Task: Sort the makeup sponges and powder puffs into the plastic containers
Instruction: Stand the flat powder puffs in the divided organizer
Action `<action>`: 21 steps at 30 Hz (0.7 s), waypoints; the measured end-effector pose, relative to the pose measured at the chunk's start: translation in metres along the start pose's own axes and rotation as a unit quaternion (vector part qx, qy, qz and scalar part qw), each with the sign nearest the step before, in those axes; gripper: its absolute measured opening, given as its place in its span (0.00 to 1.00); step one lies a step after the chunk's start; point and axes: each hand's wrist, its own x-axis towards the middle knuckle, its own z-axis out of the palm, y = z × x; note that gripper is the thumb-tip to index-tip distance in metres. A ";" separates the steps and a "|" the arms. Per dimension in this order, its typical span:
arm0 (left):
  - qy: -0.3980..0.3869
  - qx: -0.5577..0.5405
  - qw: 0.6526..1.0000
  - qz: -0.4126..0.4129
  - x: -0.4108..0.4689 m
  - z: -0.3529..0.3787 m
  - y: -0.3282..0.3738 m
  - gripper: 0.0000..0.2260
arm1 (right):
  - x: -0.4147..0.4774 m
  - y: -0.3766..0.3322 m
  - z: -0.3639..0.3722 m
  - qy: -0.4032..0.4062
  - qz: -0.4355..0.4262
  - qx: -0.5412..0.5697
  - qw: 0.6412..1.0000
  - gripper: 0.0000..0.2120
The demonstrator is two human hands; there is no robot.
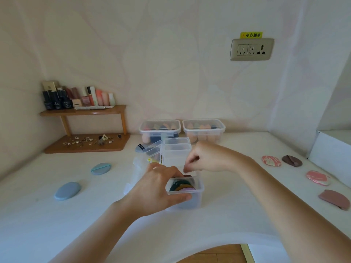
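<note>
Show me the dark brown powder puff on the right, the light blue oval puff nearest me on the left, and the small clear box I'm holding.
Dark brown powder puff (291,160), head view, middle of its top.
Light blue oval puff (67,190), head view, centre of its face.
Small clear plastic box (198,196), head view, right wall.

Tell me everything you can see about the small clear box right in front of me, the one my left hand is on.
The small clear box is see-through plastic, rectangular, with no lid on and standing upright on the white table. Inside, round flat puffs are stacked on edge: dark green, tan and pink. The left hand grips its near left corner, thumb along the front rim. The right hand hovers over its far edge, fingers pinched.
</note>
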 end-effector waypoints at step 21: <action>-0.022 -0.041 0.999 -0.024 -0.002 -0.003 0.007 0.22 | 0.014 0.115 0.000 0.094 0.174 -0.038 0.979 0.17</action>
